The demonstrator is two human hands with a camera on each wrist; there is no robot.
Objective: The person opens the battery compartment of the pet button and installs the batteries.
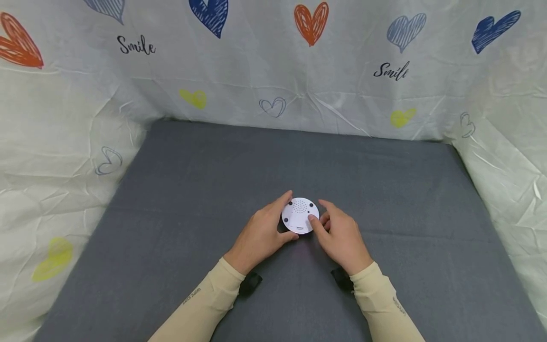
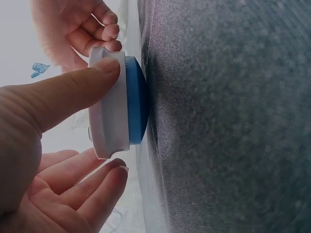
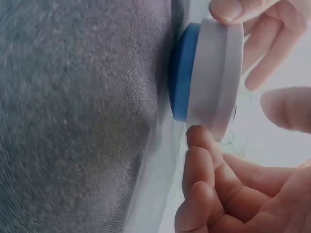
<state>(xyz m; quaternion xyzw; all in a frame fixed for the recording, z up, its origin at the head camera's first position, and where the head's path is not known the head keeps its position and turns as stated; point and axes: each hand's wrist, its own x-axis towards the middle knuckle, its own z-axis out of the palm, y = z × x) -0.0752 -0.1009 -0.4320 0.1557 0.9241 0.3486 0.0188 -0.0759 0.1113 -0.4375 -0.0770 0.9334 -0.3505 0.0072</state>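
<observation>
A round white sound button (image 1: 297, 219) lies upside down on the grey cloth, its blue dome (image 2: 137, 102) facing the cloth. Its upturned base shows speaker holes, dark round feet and a small cover outline. My left hand (image 1: 266, 232) grips the white rim from the left, thumb at the near side and fingers at the far side. On the right, fingertips of my right hand (image 1: 342, 235) touch the rim with the fingers bent loosely. The right thumb (image 3: 286, 109) stands off the base, overlapping its edge in the head view.
Grey cloth (image 1: 205, 166) covers the table. A white curtain (image 1: 342, 61) printed with hearts and "Smile" hangs behind it and along both sides. Dark wrist-worn units (image 1: 249, 284) sit below both wrists, at the ends of the beige sleeves (image 1: 205, 299).
</observation>
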